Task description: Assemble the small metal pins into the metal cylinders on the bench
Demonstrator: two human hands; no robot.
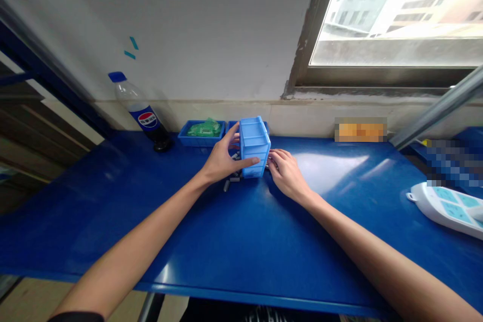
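A light blue plastic bin (pixel 254 143) is tipped up on its side on the blue table, its ribbed underside and walls facing me. My left hand (pixel 226 158) is closed around it from the left, thumb across the near wall. Small dark and silver cylindrical pieces (pixel 234 179) lie on the table by the bin's lower left edge. Just right of the bin is my right hand (pixel 285 171), palm down, fingers curled in toward its edge. A bit of metal shows by those fingertips, but what they hold is hidden. The bin's inside is out of sight.
Behind stand a blue tray (pixel 181 137) with green packets (pixel 207 127) and a second blue tray (pixel 231 124), partly covered. A cola bottle (pixel 147 118) stands at left. A white boat-shaped case (pixel 449 209) lies at right. A blurred orange item (pixel 361 131) is by the wall.
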